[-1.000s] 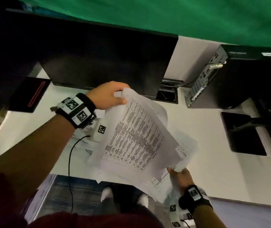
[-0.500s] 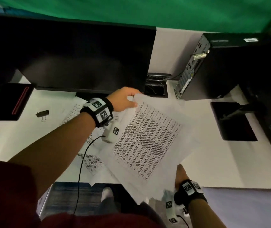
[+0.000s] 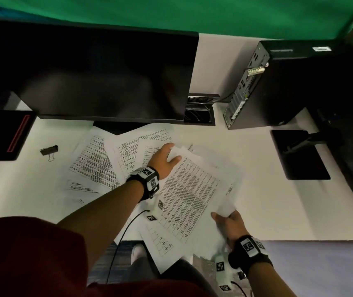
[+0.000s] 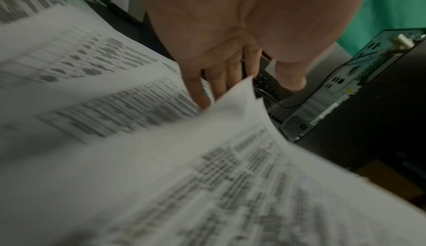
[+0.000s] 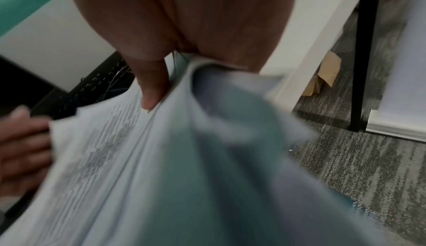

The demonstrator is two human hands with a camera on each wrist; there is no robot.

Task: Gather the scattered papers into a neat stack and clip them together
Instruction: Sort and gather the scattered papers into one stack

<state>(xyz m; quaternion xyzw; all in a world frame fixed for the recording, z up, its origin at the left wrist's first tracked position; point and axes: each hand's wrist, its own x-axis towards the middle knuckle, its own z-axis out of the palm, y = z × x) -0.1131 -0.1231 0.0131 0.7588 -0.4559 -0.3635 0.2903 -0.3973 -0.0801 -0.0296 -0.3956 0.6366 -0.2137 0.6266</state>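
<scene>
Head view: the held sheaf of papers [image 3: 189,198] lies slantwise over the near edge of the tabletop [image 3: 257,202], its long axis running from the far end under the left hand [image 3: 164,160] down to the near corner that overhangs the person's lap. The left hand rests at the sheaf's far end, fingers hidden under the top sheet, thumb on it. The right hand [image 3: 228,222] pinches the sheaf's near right corner. The loose sheets [image 3: 115,155] still to gather lie fanned on the tabletop just left of the left hand, touching and overlapping, so the left hand is plainly nearer them. The binder clip [image 3: 49,150] sits well apart, further left, beside a black box [image 3: 2,136]. The monitor [image 3: 98,78] closes off the far side; bare tabletop to the right gives room to square the stack.

Left wrist view: blurred; the fingers [image 4: 216,78] are stretched along a sheet [image 4: 110,78], with the lifted corner of the sheaf crossing them. Whether they grip I cannot tell.

Right wrist view: the thumb [image 5: 151,85] presses down on the bunched paper edge, fingers hidden beneath it; the sheets sag toward the carpet [image 5: 345,158].
</scene>
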